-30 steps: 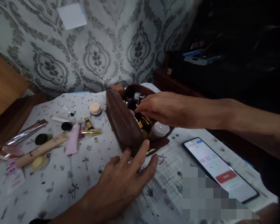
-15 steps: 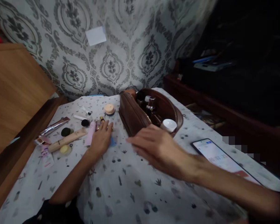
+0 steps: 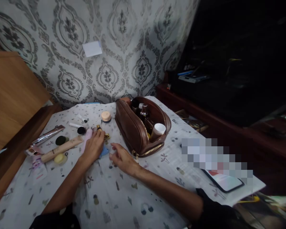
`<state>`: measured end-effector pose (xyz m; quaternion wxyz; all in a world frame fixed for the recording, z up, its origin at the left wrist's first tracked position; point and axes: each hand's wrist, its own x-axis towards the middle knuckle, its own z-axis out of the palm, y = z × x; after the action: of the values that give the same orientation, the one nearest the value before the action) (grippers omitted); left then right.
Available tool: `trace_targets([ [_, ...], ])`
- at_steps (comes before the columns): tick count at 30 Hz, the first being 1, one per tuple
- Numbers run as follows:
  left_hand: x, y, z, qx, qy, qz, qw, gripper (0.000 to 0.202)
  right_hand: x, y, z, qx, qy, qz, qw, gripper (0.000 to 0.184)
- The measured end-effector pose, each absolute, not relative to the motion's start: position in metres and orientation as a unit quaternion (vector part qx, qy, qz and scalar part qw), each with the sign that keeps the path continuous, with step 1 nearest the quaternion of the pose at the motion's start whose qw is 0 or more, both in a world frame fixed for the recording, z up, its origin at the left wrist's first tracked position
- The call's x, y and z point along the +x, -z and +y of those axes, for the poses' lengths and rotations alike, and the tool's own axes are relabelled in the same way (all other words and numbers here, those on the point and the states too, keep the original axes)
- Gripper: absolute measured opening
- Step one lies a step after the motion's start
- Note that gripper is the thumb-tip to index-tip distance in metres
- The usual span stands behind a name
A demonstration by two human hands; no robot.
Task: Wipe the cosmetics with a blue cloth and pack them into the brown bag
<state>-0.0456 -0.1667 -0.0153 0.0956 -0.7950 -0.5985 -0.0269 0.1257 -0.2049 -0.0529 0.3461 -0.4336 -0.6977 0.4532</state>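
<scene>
My left hand [image 3: 94,144] lies palm down over a cluster of small cosmetics, its fingers stretched forward and partly hidden. A pink tube [image 3: 86,138] shows beside it, and a small gold-topped item [image 3: 99,128] just beyond its fingertips. A piece of blue material [image 3: 104,151] peeks out by the palm. To the right, my right hand [image 3: 124,159] is open and empty, thumb and fingers apart, in front of the brown leather makeup bag [image 3: 128,127]. The bag stands unzipped, holding a white-lidded container [image 3: 159,129] and a bottle with a shiny cap [image 3: 144,110].
Left on the patterned cloth [image 3: 119,203] lie a beige tube [image 3: 62,149], a silver tube [image 3: 47,135], a yellow round container [image 3: 60,158] and other cosmetics. A peach-lidded jar [image 3: 106,116] stands near the bag. A phone [image 3: 226,183] rests at right. Wooden furniture [image 3: 14,86] borders the left.
My right hand has moved left and down from the bag's front toward my left hand, its fingers spreading. My left hand stays over the cosmetics. The camera view has shifted right.
</scene>
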Motion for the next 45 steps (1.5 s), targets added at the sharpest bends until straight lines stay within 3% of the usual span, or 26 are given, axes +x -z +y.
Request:
trace_targets([
  [6, -0.050, 0.019, -0.169, -0.789, 0.052, -0.606, 0.090, 0.038, 0.112, 0.080, -0.201, -0.445, -0.514, -0.611, 0.405, 0.051],
  [14, -0.045, 0.017, -0.177, -0.781, 0.083, -0.618, 0.030, 0.028, 0.112, 0.081, -0.209, -0.401, -0.605, -0.524, 0.446, 0.051],
  [17, -0.043, 0.014, -0.192, -0.794, 0.157, -0.587, -0.003, 0.026, 0.115, 0.078, -0.210, -0.370, -0.642, -0.474, 0.477, 0.056],
  [25, -0.030, 0.010, -0.227, -0.804, 0.300, -0.493, -0.146, 0.023, 0.119, 0.064, -0.206, -0.329, -0.685, -0.394, 0.517, 0.049],
  [33, -0.035, 0.020, -0.226, -0.581, 0.513, -0.576, -0.259, 0.033, 0.123, 0.048, -0.208, -0.271, -0.761, -0.310, 0.501, 0.047],
  [40, -0.018, 0.031, -0.240, -0.688, 0.413, -0.543, -0.247, 0.028, 0.122, 0.045, -0.210, -0.236, -0.772, -0.280, 0.520, 0.041],
  [45, -0.026, 0.041, -0.238, -0.707, 0.422, -0.532, -0.199, 0.023, 0.123, 0.042, -0.210, -0.240, -0.788, -0.267, 0.501, 0.040],
])
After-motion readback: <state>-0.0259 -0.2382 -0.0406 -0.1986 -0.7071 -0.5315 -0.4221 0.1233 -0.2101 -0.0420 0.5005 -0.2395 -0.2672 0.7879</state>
